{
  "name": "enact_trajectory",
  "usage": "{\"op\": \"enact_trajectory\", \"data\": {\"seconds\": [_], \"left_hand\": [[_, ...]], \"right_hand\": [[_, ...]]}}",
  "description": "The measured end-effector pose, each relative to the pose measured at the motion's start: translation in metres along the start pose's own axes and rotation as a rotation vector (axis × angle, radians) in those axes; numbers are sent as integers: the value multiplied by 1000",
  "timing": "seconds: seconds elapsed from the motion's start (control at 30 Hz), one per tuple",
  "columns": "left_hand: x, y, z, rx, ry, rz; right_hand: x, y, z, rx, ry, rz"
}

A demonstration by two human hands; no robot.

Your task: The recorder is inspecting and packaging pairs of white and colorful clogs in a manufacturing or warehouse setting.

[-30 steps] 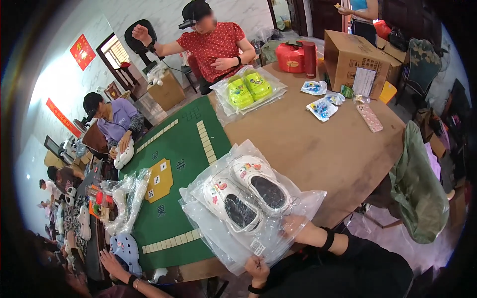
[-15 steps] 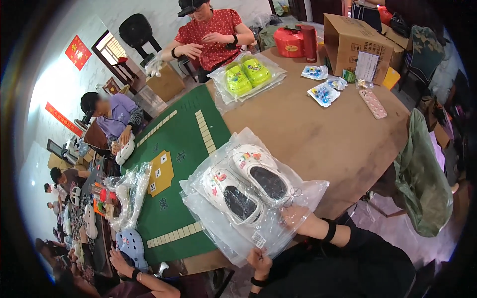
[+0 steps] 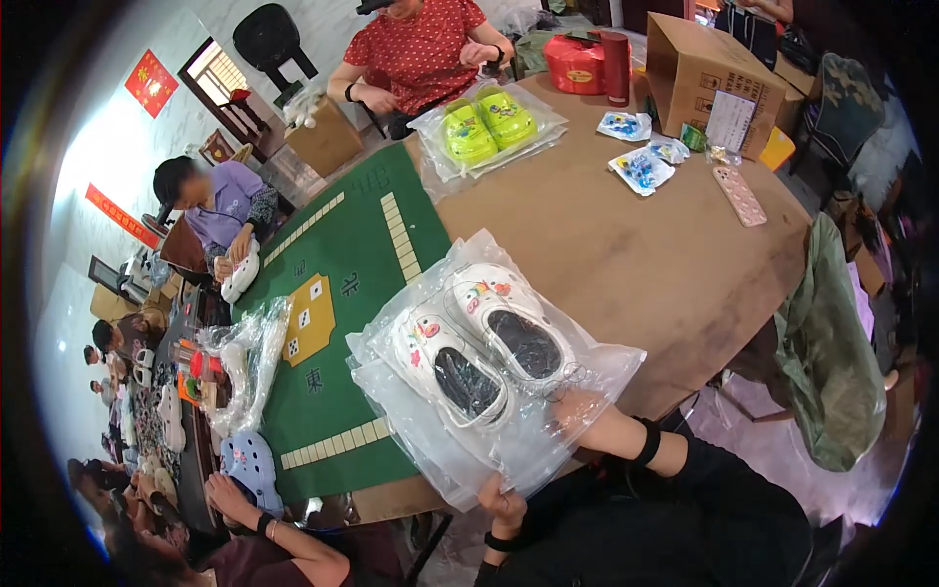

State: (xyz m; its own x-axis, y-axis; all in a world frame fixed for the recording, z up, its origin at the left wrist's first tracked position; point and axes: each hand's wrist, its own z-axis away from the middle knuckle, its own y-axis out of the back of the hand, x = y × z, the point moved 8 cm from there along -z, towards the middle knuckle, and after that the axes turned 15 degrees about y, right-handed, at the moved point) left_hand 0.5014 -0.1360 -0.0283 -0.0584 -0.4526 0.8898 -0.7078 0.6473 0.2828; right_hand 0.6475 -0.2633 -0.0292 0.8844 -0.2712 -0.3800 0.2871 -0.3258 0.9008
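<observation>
A pair of white clogs with colourful charms lies in a clear plastic bag at the near edge of the table. My left hand pinches the bag's near edge between thumb and fingers. My right hand is at the bag's right side, seen partly through the plastic, closed at the heel of the right clog. The plastic and its glare partly hide those fingertips.
Bagged lime-green clogs lie before a person in red. Blue-and-white packets, a phone and a carton are on the brown table. A green mat spreads leftward. A co-worker's hand touches a blue clog.
The bag with the white clogs has shifted slightly up and left, and my left hand moved a little with it. The person in red has lowered one hand.
</observation>
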Motion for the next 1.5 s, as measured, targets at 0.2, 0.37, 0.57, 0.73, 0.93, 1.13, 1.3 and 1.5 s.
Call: {"op": "enact_trajectory", "data": {"seconds": [0.2,0.37,0.57,0.73,0.93,1.13,1.3,1.5], "left_hand": [[-14,-4,8,-112,9,-263],[-11,-6,6,-94,17,-211],[-17,-5,7,-118,34,-192],[-20,-5,6,-119,20,-90],[0,-7,0,-98,-68,21],[-3,-7,1,-105,32,-255],[2,-8,-2,-141,-8,-156],[-8,-6,6,-135,41,-139]], "right_hand": [[-7,13,0,105,11,-41],[-10,14,-3,97,22,-6],[-7,9,-4,28,-22,25],[-10,11,-7,-47,-16,-24],[-5,-2,-7,-105,-30,28],[-19,17,-8,-14,34,-7],[-27,10,-8,92,220,134],[-21,0,-5,-42,128,242]]}}
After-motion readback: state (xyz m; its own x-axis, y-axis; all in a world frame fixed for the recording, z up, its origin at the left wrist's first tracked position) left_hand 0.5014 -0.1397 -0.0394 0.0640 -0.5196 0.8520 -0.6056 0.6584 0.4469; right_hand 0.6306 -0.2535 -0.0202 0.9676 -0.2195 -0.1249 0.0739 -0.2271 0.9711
